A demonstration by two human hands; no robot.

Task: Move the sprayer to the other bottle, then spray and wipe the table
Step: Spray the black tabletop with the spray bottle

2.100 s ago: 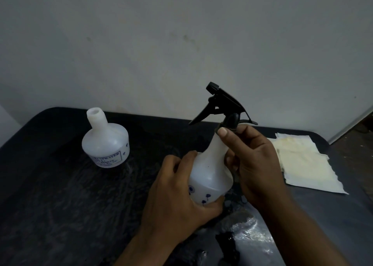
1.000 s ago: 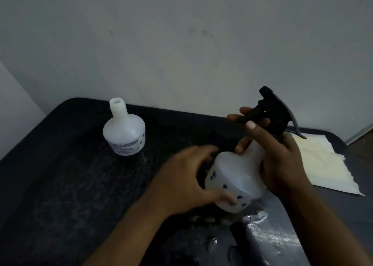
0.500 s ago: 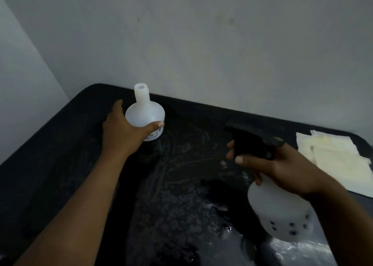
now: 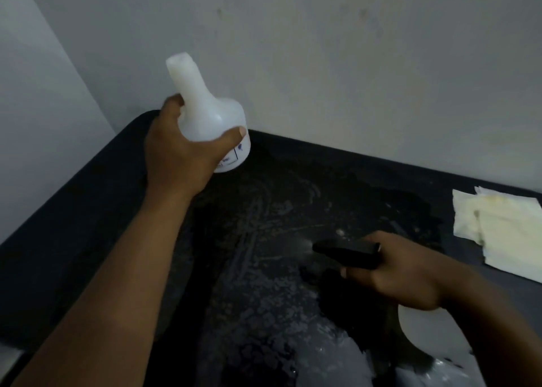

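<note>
Both hands grip: left hand (image 4: 179, 154) around capless bottle (image 4: 209, 119), right hand (image 4: 401, 272) around sprayer (image 4: 346, 253).

Milky-white open-necked plastic bottle (image 4: 209, 119) w/ blue print on label; black plastic trigger sprayer (image 4: 346, 253); glossy black worktop (image 4: 88, 198), pale streaks; cream-yellow folded cloth (image 4: 504, 228).

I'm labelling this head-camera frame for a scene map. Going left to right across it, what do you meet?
Left hand → open-necked white bottle it holds up → black sprayer head → right hand gripping it → second white bottle under that hand → folded pale cloths at the table's right edge.
</note>
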